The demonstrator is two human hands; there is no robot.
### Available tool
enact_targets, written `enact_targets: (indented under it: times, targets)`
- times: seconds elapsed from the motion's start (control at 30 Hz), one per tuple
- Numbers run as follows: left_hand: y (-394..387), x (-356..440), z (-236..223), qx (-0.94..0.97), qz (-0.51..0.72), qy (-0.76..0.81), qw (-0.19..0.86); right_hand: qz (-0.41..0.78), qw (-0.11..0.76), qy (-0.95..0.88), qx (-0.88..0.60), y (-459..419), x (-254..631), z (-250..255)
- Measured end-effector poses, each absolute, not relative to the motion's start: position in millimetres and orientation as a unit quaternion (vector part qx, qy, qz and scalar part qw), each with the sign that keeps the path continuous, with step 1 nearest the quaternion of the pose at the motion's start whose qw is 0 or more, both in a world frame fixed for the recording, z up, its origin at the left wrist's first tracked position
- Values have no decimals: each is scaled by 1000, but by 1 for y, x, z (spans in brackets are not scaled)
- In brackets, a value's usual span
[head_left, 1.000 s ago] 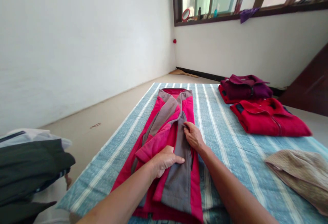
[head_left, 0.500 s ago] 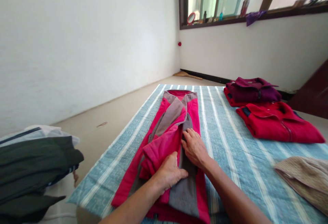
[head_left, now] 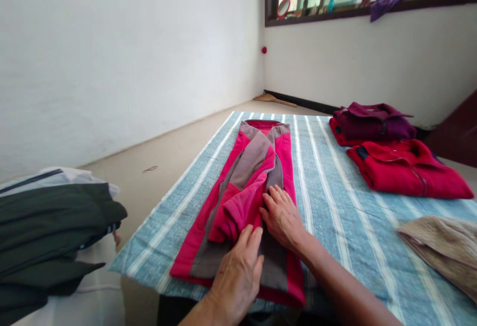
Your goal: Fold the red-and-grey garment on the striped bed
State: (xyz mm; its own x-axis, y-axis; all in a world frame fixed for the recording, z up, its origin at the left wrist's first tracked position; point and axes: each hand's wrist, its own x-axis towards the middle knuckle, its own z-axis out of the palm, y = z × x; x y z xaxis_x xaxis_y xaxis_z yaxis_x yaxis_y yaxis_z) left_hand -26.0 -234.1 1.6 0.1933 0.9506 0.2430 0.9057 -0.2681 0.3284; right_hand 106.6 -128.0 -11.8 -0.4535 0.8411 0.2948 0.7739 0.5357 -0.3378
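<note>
Right hand: there it was, the right hand (head_left: 283, 219) flat on the garment, its fingers (head_left: 271, 201) spread and pressing down at the inner edge of the pink fold, open, with no pinch on the fabric!

Left hand: and just below, the left hand (head_left: 238, 281) came in with its fingers (head_left: 253, 251) splayed and pointing away from the body, lying open against the grey lower panel, gripping nothing that the view could show.

Garment: between those hands sat the long pink-and-grey fleece jacket (head_left: 238, 206), laid lengthwise down the middle of the cloth, collar end farthest away, with a thick pink fold across its centre.

Handling: it looked light, soft and limp, a fabric likely to slide and bunch, so the firmest hold seemed to be along the folded edge, with flat palms keeping the layers down.

Underneath: the whole thing rested on a blue-and-white striped cloth (head_left: 335, 231).

Right side: a folded red fleece jacket (head_left: 406, 172) and a folded maroon jacket (head_left: 372, 124) lay on that cloth, with a crumpled beige knit cloth (head_left: 436, 251) nearer the right hand.

Left side: off the cloth, a pile of dark green clothing (head_left: 48, 221) sat well apart.

Far off: up on the window ledge stood a small round red-framed mirror (head_left: 283, 8), and a purple rag (head_left: 383, 8) hung over its edge!
</note>
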Motion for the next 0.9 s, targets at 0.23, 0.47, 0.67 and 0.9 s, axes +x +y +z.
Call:
enact_targets:
  times: [0.23, 0.47, 0.67, 0.9]
  targets:
    - [-245, -35, -12, 800, 204, 553, -107, 79, 271, -849, -446, -188, 110, -21]
    - [-246, -39, -16, 811, 225, 510, -176, 71, 310, -862, -395, -209, 112, -29]
    - [-248, -46, -10, 822, 216, 488, -197, 34, 342, -846, -407, -226, 108, -34]
    - [-256, -57, -7, 846, 210, 459, -170, -10, 347, -877, -333, -228, 114, -50]
